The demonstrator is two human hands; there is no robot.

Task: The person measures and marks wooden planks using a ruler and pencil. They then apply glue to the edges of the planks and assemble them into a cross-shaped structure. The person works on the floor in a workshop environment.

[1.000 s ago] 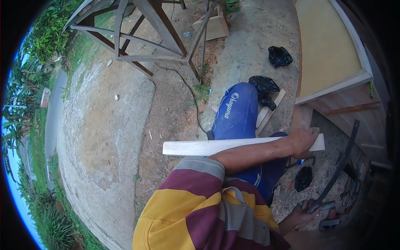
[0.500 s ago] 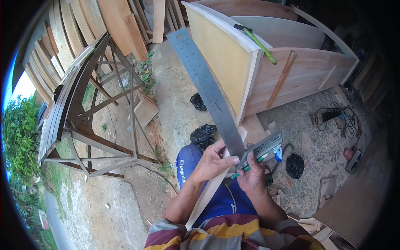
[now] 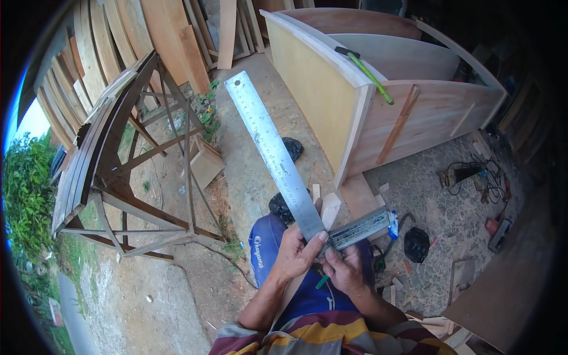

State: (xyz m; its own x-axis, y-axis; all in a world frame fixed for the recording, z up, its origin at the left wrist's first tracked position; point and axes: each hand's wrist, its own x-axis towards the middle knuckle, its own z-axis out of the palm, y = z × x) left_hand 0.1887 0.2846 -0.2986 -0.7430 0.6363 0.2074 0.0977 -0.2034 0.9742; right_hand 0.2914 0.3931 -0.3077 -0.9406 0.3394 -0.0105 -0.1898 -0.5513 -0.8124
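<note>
A try square spans both hands, its steel blade (image 3: 272, 154) slanting up and to the left, its dark grey stock (image 3: 361, 228) reaching right. My left hand (image 3: 296, 254) is closed at the blade's lower end, thumb on the metal. Beneath it runs a thin pale wooden strip (image 3: 290, 294), partly hidden by the hands; a piece of pale wood shows beyond the fingers. My right hand (image 3: 348, 269) is closed at the corner where blade meets stock. A green pen or pencil (image 3: 322, 281) pokes out below its fingers, mostly covered.
To the right rear stands a large wooden cabinet frame (image 3: 316, 89), with a green-handled hammer (image 3: 370, 77) on its edge. A slatted wooden trestle (image 3: 142, 177) is at left. Black plastic bags (image 3: 418, 239), cables and wood scraps lie on the ground. Boards (image 3: 171, 41) lean behind.
The square's blade has swung down and left, now catching light. Its stock has turned and dropped lower. My right hand has shifted left to the corner, and less of the green pen shows.
</note>
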